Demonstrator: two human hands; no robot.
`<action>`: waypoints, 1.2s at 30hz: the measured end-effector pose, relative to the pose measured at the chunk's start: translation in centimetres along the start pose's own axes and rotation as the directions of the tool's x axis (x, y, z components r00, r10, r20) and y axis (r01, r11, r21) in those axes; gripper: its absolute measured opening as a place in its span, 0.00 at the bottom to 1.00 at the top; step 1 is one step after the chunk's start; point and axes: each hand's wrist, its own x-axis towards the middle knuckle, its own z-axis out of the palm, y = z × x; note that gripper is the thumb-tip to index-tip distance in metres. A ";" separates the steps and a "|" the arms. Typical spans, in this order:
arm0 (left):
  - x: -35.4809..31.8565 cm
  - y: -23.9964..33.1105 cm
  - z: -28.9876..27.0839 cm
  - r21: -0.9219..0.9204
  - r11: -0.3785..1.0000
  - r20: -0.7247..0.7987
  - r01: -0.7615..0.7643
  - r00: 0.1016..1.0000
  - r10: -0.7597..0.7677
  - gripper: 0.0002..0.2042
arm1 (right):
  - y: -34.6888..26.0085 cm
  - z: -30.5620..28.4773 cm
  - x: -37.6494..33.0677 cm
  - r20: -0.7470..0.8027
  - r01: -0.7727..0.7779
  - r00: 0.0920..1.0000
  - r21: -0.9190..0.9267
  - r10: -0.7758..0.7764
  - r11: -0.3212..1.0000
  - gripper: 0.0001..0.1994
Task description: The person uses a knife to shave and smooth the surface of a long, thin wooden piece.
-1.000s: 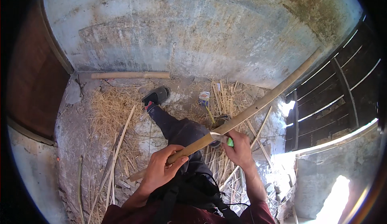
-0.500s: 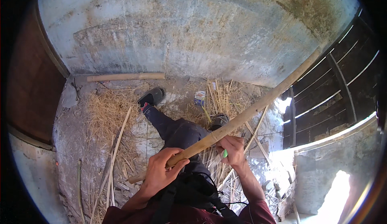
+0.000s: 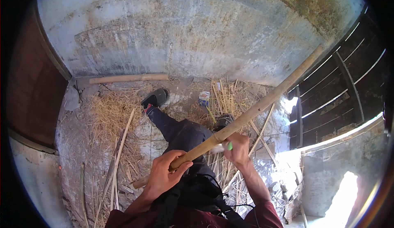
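Observation:
A long bamboo pole (image 3: 254, 111) slants from my lap up toward the far right. Near its lower end my left hand (image 3: 167, 168) is wrapped round it, thumb on the near side. My right hand (image 3: 238, 151) is closed just below the pole's node, right of the middle. From that fist shows the green handle of a knife (image 3: 229, 146), with a pale, blurred blade next to the pole's underside. Whether the blade touches the bamboo, I cannot tell. The pole passes over my bent leg (image 3: 188, 135).
Straw (image 3: 108, 113) and split bamboo strips (image 3: 121, 154) litter the floor at left, with more strips (image 3: 223, 100) ahead. A shorter bamboo length (image 3: 129, 78) lies along the stained wall (image 3: 197, 35). Dark slatted boards (image 3: 328, 98) stand at right, near the pole's far end.
My right hand has shifted slightly up toward the pole, and the pale blade now shows. The pole's far end has swung a little. My left hand keeps its grip.

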 end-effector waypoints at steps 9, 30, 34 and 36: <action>-0.1 0.7 -0.7 0.050 0.999 -0.003 0.004 1.000 -0.003 0.13 | -1.0 -1.3 1.3 -0.050 0.019 0.999 0.054 -0.016 0.998 0.06; -0.6 -1.3 -1.5 -0.033 0.992 0.101 0.122 0.988 -0.118 0.13 | 2.0 -2.4 1.8 -0.189 -0.386 0.869 0.319 0.457 0.865 0.06; -1.0 -2.9 -1.4 -0.143 0.971 0.173 0.193 0.971 -0.167 0.15 | 0.0 -3.7 1.2 -0.042 -0.344 0.889 0.598 0.457 0.724 0.23; -0.8 -3.0 -1.5 -0.133 0.969 0.196 0.206 0.964 -0.178 0.17 | -0.8 -4.5 1.2 -0.012 -0.303 0.915 0.640 0.403 0.706 0.26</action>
